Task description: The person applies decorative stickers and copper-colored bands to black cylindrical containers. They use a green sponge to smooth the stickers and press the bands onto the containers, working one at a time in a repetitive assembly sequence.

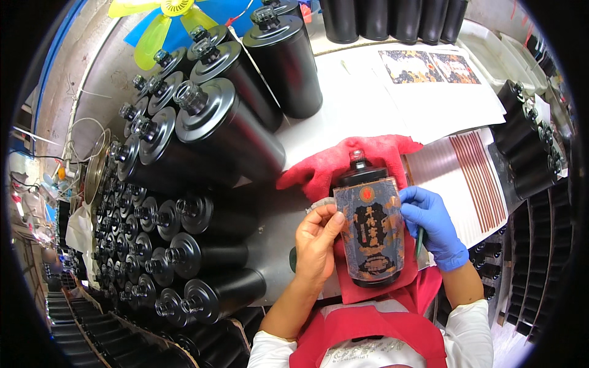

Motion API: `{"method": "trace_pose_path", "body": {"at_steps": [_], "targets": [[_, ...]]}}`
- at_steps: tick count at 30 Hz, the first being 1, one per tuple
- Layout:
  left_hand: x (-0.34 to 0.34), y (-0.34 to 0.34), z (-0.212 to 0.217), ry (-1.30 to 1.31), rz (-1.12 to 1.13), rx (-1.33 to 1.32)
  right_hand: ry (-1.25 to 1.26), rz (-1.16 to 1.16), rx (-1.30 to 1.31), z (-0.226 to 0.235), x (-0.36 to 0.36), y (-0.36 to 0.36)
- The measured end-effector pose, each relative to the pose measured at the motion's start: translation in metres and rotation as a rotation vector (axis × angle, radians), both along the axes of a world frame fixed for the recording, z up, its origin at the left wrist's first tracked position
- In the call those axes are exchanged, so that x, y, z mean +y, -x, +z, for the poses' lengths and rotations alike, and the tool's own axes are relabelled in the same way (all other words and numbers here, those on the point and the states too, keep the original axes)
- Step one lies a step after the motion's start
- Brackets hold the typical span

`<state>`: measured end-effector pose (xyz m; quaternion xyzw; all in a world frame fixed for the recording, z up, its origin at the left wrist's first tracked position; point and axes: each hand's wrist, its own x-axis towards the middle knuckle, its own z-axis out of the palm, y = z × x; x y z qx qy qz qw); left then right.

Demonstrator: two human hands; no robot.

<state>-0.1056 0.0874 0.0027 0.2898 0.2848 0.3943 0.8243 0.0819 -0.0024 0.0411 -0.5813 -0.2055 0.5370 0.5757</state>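
— Near the front edge of the white bench (319, 132), what is lying on the crumpled red cloth (343, 161)?

— One matte black cylindrical bottle with a short clear glass neck (370, 216) lies there on its side, neck pointing to the far edge. A dark rectangular paper label with gold and red pattern (370, 228) covers its upper side.

— How are the hands placed?

— The bare left hand (318, 240) is at the left edge of the label; its thumb presses on the label and the fingers curl around the side of the bottle, so the grip is closed on it. The right hand in a blue glove (431, 222) touches the right edge of the label with bent fingers pressed to the bottle. A thin green tool (419, 242) shows under this palm; how it is held I cannot tell.

— And around them?

— Many same black bottles lying in rows (184, 245) fill the left side of the bench. More black bottles (527, 153) are at the right edge. White sheets with printed labels (429, 73) lie toward the far right corner, and a sheet with thin red strips (475, 178) is just beside the gloved hand. A yellow-green plastic fan (165, 18) is beyond the far left corner.
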Motion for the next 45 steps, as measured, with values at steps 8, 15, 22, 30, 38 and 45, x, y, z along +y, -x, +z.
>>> {"method": "trace_pose_path", "body": {"at_steps": [8, 15, 22, 30, 38, 45], "targets": [[0.011, -0.018, -0.001, 0.083, 0.113, -0.013, -0.033, -0.104, -0.055, -0.001, 0.028, 0.002], [0.010, -0.021, 0.000, 0.079, 0.134, -0.046, -0.038, -0.145, -0.038, -0.003, 0.030, 0.004], [0.013, -0.020, -0.007, 0.068, 0.118, -0.032, -0.043, -0.152, -0.083, -0.008, 0.032, 0.002], [-0.008, -0.002, -0.006, -0.634, 0.139, 0.304, 0.064, 0.144, -0.758, 0.025, -0.005, 0.006], [-0.021, -0.009, -0.003, -0.743, -0.242, 0.371, -0.080, 0.435, -0.781, 0.005, -0.003, 0.015], [-0.026, -0.014, 0.003, -0.841, -0.170, 0.460, -0.246, 0.378, -0.440, -0.025, 0.001, 0.007]]}}
